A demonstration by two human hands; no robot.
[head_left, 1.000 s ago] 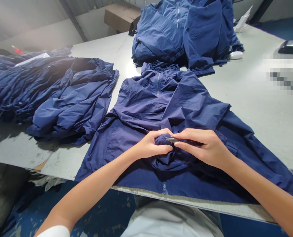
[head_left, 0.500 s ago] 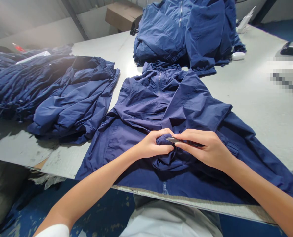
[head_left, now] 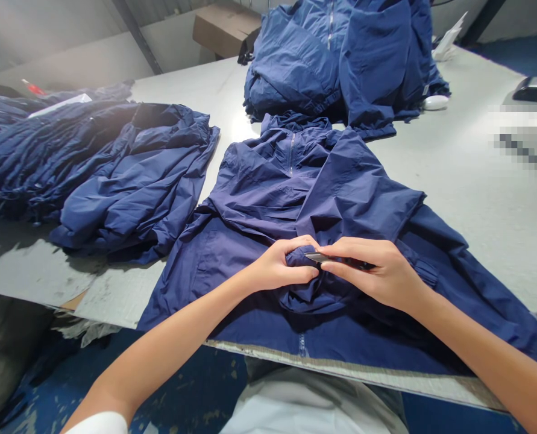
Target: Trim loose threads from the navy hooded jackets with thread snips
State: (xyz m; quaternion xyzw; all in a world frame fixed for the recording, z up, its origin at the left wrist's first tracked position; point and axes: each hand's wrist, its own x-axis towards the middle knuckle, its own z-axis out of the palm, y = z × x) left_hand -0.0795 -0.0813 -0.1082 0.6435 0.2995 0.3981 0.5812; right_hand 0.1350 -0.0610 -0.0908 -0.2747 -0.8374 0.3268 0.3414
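A navy jacket (head_left: 259, 199) with a short zip at its neck lies spread at the front of the table, sleeves folded over its body. My left hand (head_left: 286, 263) is closed on a bunched part of the fabric near the jacket's middle. In my right hand (head_left: 376, 268) is a small metal cutting tool (head_left: 314, 257), pinched between thumb and fingers. Its pointed tip lies against the fabric between the thumb and forefinger of my left hand. My right palm hides the rest of the tool.
A pile of navy garments (head_left: 132, 175) lies at the left. More blue jackets (head_left: 295, 66) are stacked at the back, beside a white oval object (head_left: 436, 102). A cardboard box (head_left: 225, 29) stands behind the table (head_left: 467, 144). A dark device (head_left: 536, 89) is at the right.
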